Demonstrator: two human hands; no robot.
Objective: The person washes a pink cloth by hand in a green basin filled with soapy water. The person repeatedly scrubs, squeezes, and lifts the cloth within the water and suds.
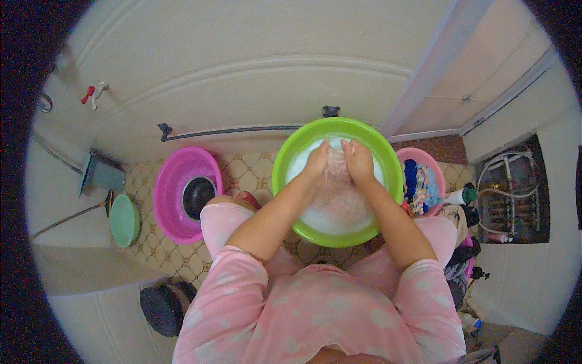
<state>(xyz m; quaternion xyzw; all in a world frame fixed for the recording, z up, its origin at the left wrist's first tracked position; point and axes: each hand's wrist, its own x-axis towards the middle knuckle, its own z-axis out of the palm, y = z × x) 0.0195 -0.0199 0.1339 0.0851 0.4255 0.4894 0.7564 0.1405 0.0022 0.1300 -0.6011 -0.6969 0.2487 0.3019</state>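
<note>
A lime-green plastic basin (282,164) stands between my knees with white, sudsy water (336,225) in it. Both hands are over the water, close together near the basin's far side. My left hand (317,159) is closed on one side of a pale pinkish wet cloth (337,170). The other side of it is in my right hand (359,159), fingers curled with the thumb toward the left hand. The cloth hangs toward me into the suds; its lower part is blurred, and its exact shape cannot be made out.
At left, a magenta basin (166,195) holds a dark round object (199,198); a mint-green basin (124,220) lies beyond. A pink basin (439,170) of clothes touches my right side, near a white bottle with green cap (461,195). A black pipe (236,132) runs along the wall.
</note>
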